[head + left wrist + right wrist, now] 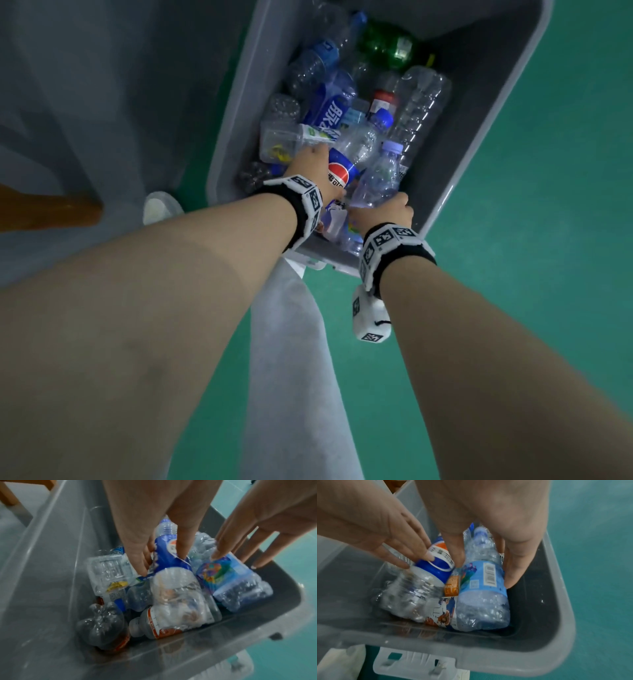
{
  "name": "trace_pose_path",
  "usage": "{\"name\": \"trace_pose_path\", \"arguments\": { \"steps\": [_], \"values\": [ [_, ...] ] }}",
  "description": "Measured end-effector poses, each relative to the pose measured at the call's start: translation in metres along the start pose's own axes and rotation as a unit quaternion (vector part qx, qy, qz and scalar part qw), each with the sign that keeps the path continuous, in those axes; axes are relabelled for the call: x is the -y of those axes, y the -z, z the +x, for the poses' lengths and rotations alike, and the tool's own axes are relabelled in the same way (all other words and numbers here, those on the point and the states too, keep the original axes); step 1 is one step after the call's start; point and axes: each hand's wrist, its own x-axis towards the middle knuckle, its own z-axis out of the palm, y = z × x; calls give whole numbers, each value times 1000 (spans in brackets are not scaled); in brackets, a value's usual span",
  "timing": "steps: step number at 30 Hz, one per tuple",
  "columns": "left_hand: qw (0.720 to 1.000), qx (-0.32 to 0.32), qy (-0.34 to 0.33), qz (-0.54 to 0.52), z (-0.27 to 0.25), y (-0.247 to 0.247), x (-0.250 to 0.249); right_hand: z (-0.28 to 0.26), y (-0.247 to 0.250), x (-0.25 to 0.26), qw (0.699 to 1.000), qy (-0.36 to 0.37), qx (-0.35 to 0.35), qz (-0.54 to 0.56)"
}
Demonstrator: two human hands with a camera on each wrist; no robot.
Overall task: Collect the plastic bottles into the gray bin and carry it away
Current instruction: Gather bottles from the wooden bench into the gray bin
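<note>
In the gray bin (479, 120), atop its heap of plastic bottles (329, 102), the left hand (308, 164) pinches a Pepsi bottle (340, 171) by the near edge and the right hand (387, 210) clasps a water bottle (376, 178) in the near right corner, thumbs opposing fingers, likely bedding both down.

Underfoot and out to the right, smooth teal-green floor (513, 240), matt and evenly coloured, dimly lit with a cool bluish cast. At the left edge, a brown wooden rail (51, 209) jutting in across a pale grey expanse (102, 102), cloth or panel not clear, filling the upper left. Seen from the left wrist, slanted wooden legs (8, 494) of the same brown in the top corner, above more grey, all under soft, flat light with weak shadows.
</note>
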Motion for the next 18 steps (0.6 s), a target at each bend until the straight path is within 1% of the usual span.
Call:
{"name": "trace_pose_path", "arguments": {
  "steps": [5, 10, 13, 16, 18],
  "values": [
    [996, 46, -38, 60, -10, 3, 6, 3, -9, -4, 999, 15, 38, -19],
    [992, 95, -50, 65, -29, 22, 16, -21, -10, 4, 998, 37, 28, -33],
    [995, 81, -50, 39, -43, 45, 22, -47, -13, 21, 997, 59, 14, -42],
    [997, 72, -13, -10, -57, 74, 30, -77, -19, 49, 994, 92, 14, -59],
    [998, 46, -6, -50, -67, 98, 38, -97, -23, 70, 991, 119, 19, -53]
  ]
}}
